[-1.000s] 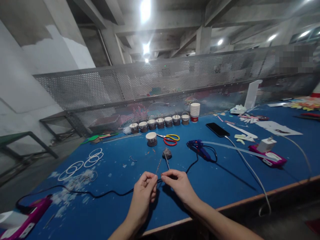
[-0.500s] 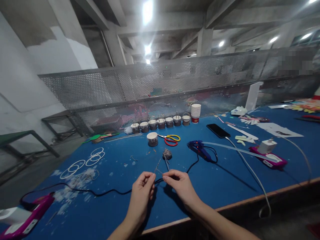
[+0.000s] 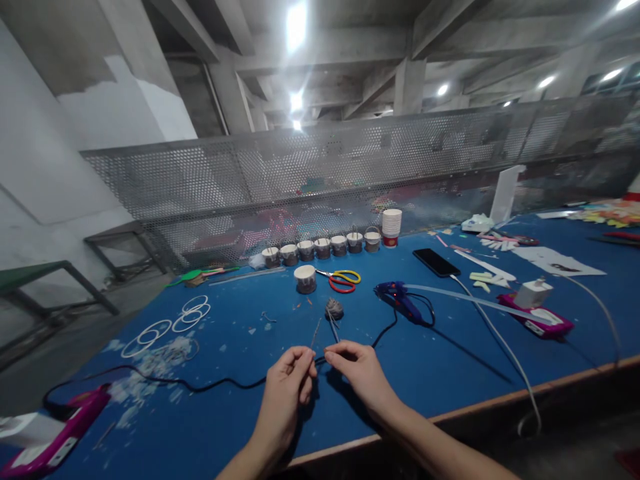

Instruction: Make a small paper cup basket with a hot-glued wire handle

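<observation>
My left hand (image 3: 289,383) is closed in a pinch on a short length of thin grey yarn (image 3: 317,332), whose free end sticks up above the fingertips. Close beside it, thumb and fingers of my right hand (image 3: 364,371) are pinched together; what they hold is too fine to make out. Just beyond the hands lies a small ball of grey yarn (image 3: 335,308) with loose strands trailing towards me. Behind the ball stands a paper cup wrapped in grey yarn (image 3: 305,280), beside scissors (image 3: 343,281) with red and yellow handles.
Several wrapped cups (image 3: 323,248) line the table's back edge beside stacked paper cups (image 3: 391,227). A blue glue gun (image 3: 400,300), black phone (image 3: 436,262) and magenta power strip (image 3: 537,323) lie right. White rings (image 3: 190,313) lie left. A black cable (image 3: 200,385) crosses near my hands.
The strand that stretched between both hands no longer shows there. My left hand has shifted slightly, and the yarn in it stands more upright. My right hand has barely moved.
</observation>
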`<state>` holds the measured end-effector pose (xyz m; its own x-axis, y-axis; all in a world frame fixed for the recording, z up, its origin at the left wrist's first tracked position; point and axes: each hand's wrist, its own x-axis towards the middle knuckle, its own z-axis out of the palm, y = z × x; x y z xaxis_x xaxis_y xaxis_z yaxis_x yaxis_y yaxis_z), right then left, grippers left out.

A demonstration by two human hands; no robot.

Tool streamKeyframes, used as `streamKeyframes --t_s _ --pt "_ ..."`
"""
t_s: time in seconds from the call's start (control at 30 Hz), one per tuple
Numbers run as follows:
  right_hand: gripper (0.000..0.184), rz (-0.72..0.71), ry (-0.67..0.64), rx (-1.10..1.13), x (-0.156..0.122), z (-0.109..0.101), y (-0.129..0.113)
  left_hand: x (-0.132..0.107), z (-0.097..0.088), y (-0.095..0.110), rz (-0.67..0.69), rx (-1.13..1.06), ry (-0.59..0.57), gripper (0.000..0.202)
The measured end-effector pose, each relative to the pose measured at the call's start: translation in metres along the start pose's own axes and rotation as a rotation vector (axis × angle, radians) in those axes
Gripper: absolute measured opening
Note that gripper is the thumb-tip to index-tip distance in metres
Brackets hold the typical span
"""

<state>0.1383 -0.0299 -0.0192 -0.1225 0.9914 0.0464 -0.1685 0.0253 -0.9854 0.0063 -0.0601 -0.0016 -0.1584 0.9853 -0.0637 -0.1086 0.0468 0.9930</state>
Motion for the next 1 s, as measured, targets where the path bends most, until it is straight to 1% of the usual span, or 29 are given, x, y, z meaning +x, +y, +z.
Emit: streamKeyframes --t_s 0.13,0.23,0.3,0.4,0.43,0.5,0.6,0.67,0.73,0.8,0.87,1.0 --pt "0.018 -0.047 -0.039 -0.048 0.001 0.0 -0.001 -0.005 0.001 0.006 -0.011 -0.032 -0.056 0.029" --pt "0.016 -0.098 -0.094 -0.107 0.002 0.0 -0.002 -0.008 0.001 0.015 -0.017 -0.141 -0.096 0.025" --pt "0.014 -0.146 -0.127 -0.199 0.005 -0.002 -0.004 -0.009 0.001 0.026 -0.022 -0.223 -0.108 0.02" --pt "0.014 -0.306 -0.125 -0.436 0.023 -0.009 -0.008 -0.005 -0.003 0.052 0.013 -0.294 -0.086 0.016" --pt "0.015 -0.367 -0.109 -0.517 0.033 -0.012 -0.01 -0.003 -0.004 0.063 0.041 -0.3 -0.055 0.016" --pt "0.015 -0.411 -0.067 -0.584 0.059 -0.018 -0.016 0.003 -0.008 0.086 0.089 -0.298 -0.011 0.015" --pt "0.012 -0.402 -0.021 -0.644 0.101 -0.022 -0.028 0.013 -0.015 0.119 0.168 -0.276 0.063 0.007" --pt "0.011 -0.376 -0.018 -0.665 0.124 -0.019 -0.036 0.018 -0.02 0.137 0.22 -0.266 0.123 0.013" --pt "0.012 -0.354 -0.03 -0.668 0.141 -0.014 -0.043 0.02 -0.026 0.152 0.277 -0.277 0.173 0.017" --pt "0.013 -0.346 -0.044 -0.66 0.15 -0.007 -0.052 0.02 -0.032 0.164 0.325 -0.291 0.221 0.02" --pt "0.014 -0.356 -0.059 -0.645 0.153 0.0 -0.062 0.017 -0.039 0.175 0.391 -0.3 0.26 0.023" --pt "0.018 -0.41 -0.111 -0.607 0.147 0.009 -0.087 0.009 -0.05 0.189 0.537 -0.298 0.302 0.027"
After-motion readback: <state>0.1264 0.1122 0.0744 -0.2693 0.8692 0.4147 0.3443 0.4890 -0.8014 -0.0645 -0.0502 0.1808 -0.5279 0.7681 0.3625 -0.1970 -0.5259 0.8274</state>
